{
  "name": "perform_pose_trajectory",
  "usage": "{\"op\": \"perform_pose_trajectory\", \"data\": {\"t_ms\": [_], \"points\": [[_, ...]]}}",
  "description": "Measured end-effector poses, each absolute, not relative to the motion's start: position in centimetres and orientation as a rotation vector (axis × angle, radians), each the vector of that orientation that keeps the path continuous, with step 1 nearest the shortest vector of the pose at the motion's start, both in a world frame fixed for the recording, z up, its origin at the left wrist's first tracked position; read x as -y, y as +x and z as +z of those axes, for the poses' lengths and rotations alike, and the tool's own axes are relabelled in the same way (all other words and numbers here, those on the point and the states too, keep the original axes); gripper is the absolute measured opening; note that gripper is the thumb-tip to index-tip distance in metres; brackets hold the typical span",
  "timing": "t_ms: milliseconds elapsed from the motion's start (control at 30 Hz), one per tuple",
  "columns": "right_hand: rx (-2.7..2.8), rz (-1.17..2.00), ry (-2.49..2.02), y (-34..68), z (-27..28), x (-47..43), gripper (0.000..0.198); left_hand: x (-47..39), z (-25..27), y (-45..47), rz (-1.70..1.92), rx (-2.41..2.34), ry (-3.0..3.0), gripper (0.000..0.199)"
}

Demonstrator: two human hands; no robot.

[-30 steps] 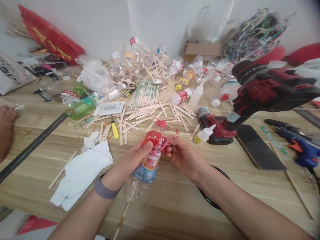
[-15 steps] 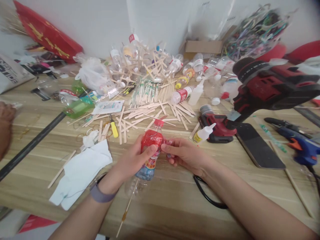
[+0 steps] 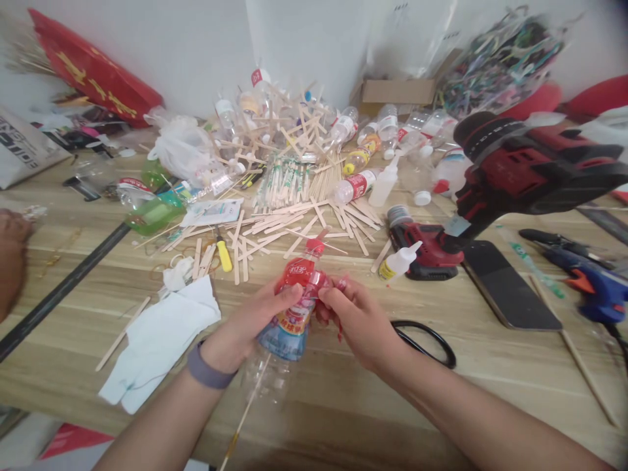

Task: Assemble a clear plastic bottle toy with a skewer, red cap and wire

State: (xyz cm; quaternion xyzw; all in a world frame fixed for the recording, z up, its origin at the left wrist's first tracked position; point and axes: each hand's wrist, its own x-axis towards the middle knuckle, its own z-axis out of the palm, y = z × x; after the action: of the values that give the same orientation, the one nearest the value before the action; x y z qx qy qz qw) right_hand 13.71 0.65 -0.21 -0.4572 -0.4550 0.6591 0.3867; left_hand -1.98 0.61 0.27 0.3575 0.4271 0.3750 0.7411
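A clear plastic bottle [image 3: 275, 376] with a red cap [image 3: 314, 244] leans over the near part of the table, tilted with its cap away from me. My left hand [image 3: 267, 311] is closed around its left side, thumb across the front. A red and blue printed label [image 3: 287, 340] wraps the bottle. My right hand [image 3: 350, 311] pinches a loosened red piece of this label [image 3: 318, 282], which stands off the bottle's right side. A thin wooden stick [image 3: 250, 405] with a brownish band runs down from the bottle toward me.
Wooden craft sticks [image 3: 279, 222] and several plastic bottles [image 3: 356, 186] crowd the back. Right are a cordless drill [image 3: 530, 170], glue bottle [image 3: 400, 261], phone [image 3: 507, 284] and glue gun [image 3: 589, 281]. Left lie white paper [image 3: 161, 340], a yellow screwdriver [image 3: 224, 254] and another person's hand [image 3: 12, 252].
My right hand has pulled the red label piece away from the bottle, and more of it now hangs loose. The bottle has shifted slightly down and tilted a little more.
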Motion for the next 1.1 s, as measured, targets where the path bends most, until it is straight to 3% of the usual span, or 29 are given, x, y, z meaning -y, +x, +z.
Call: {"op": "perform_pose_trajectory", "data": {"t_ms": [200, 400, 633, 767, 1100], "points": [[1.15, 1.696, -1.143, 13.7, -0.6, -0.6, 0.034, -0.8, -0.2, -2.1, 0.821, -0.96, 0.9, 0.045], [1.266, 1.937, -1.197, 14.7, -0.2, -1.6, 0.047, -0.6, -0.1, -2.8, 0.875, -1.24, 1.302, 0.05], [1.099, 2.317, -1.083, 16.1, 1.3, -2.5, 0.034, -0.4, 1.0, -3.1, 0.838, -1.22, 1.327, 0.044], [1.032, 2.291, -1.214, 15.9, 1.5, -2.5, 0.024, -0.1, 1.0, -2.9, 0.803, -1.265, 1.323, 0.05], [1.116, 2.309, -1.407, 15.7, 2.2, -2.5, 0.021, 0.6, 1.3, -2.3, 0.736, -1.296, 1.501, 0.053]]}}
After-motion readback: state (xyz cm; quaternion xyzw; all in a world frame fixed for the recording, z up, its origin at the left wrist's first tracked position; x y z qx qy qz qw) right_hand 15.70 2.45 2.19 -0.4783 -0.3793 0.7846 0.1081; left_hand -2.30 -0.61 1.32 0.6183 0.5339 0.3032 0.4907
